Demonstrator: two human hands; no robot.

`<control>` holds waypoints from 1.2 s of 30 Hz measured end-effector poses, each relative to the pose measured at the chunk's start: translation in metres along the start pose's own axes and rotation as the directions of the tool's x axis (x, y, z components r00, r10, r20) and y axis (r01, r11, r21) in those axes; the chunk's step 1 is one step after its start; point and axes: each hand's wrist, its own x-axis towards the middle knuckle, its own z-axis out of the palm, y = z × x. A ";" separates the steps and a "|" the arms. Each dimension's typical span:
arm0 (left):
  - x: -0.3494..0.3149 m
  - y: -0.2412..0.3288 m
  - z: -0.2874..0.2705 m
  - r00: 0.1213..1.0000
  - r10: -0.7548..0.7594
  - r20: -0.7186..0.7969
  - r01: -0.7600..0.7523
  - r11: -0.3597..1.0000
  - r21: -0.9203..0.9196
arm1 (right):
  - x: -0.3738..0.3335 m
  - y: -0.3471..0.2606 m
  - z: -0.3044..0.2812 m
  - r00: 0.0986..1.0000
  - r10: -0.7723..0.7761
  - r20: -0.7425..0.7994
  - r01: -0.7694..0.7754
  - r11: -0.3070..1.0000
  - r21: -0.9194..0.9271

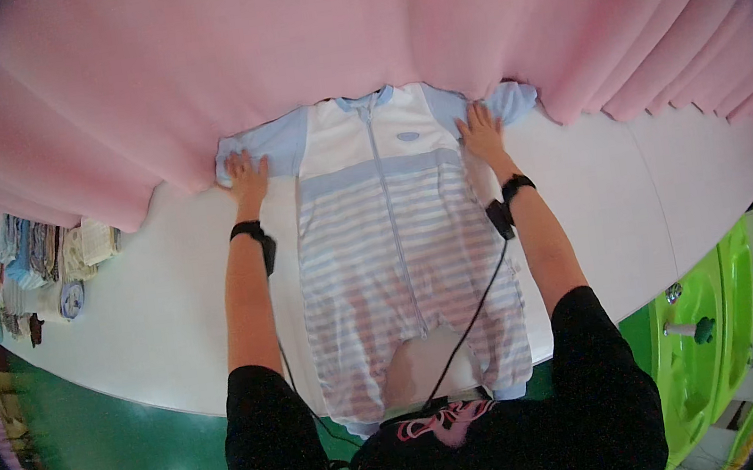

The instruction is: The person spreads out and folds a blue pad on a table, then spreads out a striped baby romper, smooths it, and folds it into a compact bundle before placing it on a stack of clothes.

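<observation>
A baby sleepsuit [385, 224] lies front side up on the white table [184, 289], its neck toward the far edge. It is white and light blue, striped from the chest down, with a zipper running down the middle. My left hand [246, 176] rests on the blue left-hand sleeve, fingers spread. On the other sleeve, near the shoulder, my right hand [483, 133] presses down with its fingers apart. Both legs of the suit reach the near table edge, close to my body.
A pink curtain [320, 24] hangs along the far edge. Stacks of folded clothes [37, 261] stand at the left end. At the lower right are bright green sinks [695, 345] with a tap [689, 329]. Cables run from my wrist bands. The floor [138, 447] is green.
</observation>
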 end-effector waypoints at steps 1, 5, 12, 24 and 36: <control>-0.001 0.062 -0.014 0.992 0.016 0.122 -0.010 0.999 -0.048 | -0.013 0.065 -0.007 0.994 0.102 -0.038 -0.109 0.957 -0.270; -0.015 0.041 -0.078 0.893 -0.335 0.300 0.336 0.941 0.051 | -0.028 0.072 -0.045 0.979 0.204 -0.005 -0.196 0.932 -0.305; -0.021 0.009 -0.041 0.898 -0.307 0.315 0.357 0.927 -0.113 | -0.030 0.081 -0.036 0.967 0.254 0.025 -0.245 0.952 -0.185; -0.223 -0.043 -0.189 0.661 0.160 0.733 0.725 0.116 -0.679 | -0.267 0.114 -0.154 0.761 0.053 0.646 -0.472 0.729 0.496; -0.439 0.009 -0.242 0.402 0.317 0.859 0.801 0.332 -0.498 | -0.407 -0.003 -0.157 0.861 0.208 0.465 -0.407 0.830 0.381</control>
